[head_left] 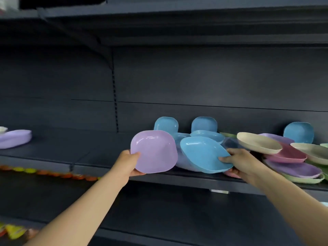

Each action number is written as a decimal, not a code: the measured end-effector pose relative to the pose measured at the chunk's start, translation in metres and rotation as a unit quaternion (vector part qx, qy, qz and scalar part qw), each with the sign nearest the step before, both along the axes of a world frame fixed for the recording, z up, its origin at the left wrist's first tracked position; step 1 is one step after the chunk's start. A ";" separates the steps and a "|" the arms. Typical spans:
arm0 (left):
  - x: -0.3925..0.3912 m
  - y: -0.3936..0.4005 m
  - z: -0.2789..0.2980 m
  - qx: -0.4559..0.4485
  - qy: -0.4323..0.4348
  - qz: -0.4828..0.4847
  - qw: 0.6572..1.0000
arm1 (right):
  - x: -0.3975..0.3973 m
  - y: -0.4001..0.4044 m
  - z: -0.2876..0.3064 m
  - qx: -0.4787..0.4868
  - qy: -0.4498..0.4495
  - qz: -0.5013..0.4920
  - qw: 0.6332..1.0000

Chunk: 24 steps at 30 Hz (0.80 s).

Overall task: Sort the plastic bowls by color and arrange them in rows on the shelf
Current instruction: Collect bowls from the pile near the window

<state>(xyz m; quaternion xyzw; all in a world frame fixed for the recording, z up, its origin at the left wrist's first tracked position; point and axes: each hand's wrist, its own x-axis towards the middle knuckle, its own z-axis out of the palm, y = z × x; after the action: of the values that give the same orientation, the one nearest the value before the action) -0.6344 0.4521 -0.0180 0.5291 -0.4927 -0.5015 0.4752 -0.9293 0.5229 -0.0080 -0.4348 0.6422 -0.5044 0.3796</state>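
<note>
The left hand (132, 163) grips a lilac bowl (154, 151) by its 8 o'clock rim, thumb on the inside, tilted toward the camera. The right hand (238, 161) pinches a blue bowl (204, 154) at its 4 o'clock edge, just beside the lilac one. Both hover at the shelf (53, 153) front. Behind, at 12 o'clock, blue bowls (204, 124) lean on the back wall; at 3 o'clock lies a mixed pile (292, 157); at 9 o'clock, far off, a lilac stack (15, 138). Sorting looks mid-way. Next, likely, lilac goes left to its stack and blue back to its row, each needing a clean release.
</note>
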 end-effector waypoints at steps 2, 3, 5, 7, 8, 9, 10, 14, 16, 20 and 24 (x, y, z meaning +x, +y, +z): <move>0.050 0.004 0.000 0.017 0.022 0.033 0.999 | 0.052 -0.015 0.003 -0.008 -0.014 0.018 1.000; 0.078 0.006 0.000 0.026 0.034 0.050 0.998 | 0.080 -0.022 0.004 -0.013 -0.025 0.026 0.999; 0.139 0.010 0.000 0.042 0.062 0.083 0.994 | 0.142 -0.035 0.006 -0.019 -0.056 0.037 0.998; 0.205 0.016 0.000 0.044 0.083 0.109 0.990 | 0.209 -0.042 0.006 -0.021 -0.081 0.044 0.996; 0.239 0.020 -0.001 0.041 0.090 0.119 0.988 | 0.243 -0.045 0.005 -0.021 -0.095 0.051 0.994; 0.273 0.023 -0.001 0.037 0.094 0.126 0.987 | 0.278 -0.047 0.003 -0.022 -0.108 0.064 0.992; 0.305 0.026 -0.002 0.032 0.097 0.134 0.986 | 0.312 -0.048 0.002 -0.022 -0.118 0.078 0.990; 0.421 0.037 -0.001 0.018 0.106 0.149 0.983 | 0.437 -0.059 -0.009 -0.020 -0.144 0.127 0.981; 0.470 0.040 0.000 0.018 0.113 0.162 0.980 | 0.491 -0.066 -0.013 -0.019 -0.142 0.140 0.980; 0.554 0.043 -0.001 0.022 0.157 0.197 0.967 | 0.589 -0.085 -0.014 -0.004 -0.111 0.153 0.982; 0.626 0.037 -0.005 0.011 0.177 0.238 0.955 | 0.679 -0.110 -0.012 0.008 -0.097 0.156 0.983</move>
<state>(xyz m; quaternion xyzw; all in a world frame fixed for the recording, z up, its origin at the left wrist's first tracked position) -0.0088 0.4890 -0.0227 0.5394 -0.2549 -0.4649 0.6541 -0.2504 0.4133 -0.0198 -0.4756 0.5302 -0.4736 0.5180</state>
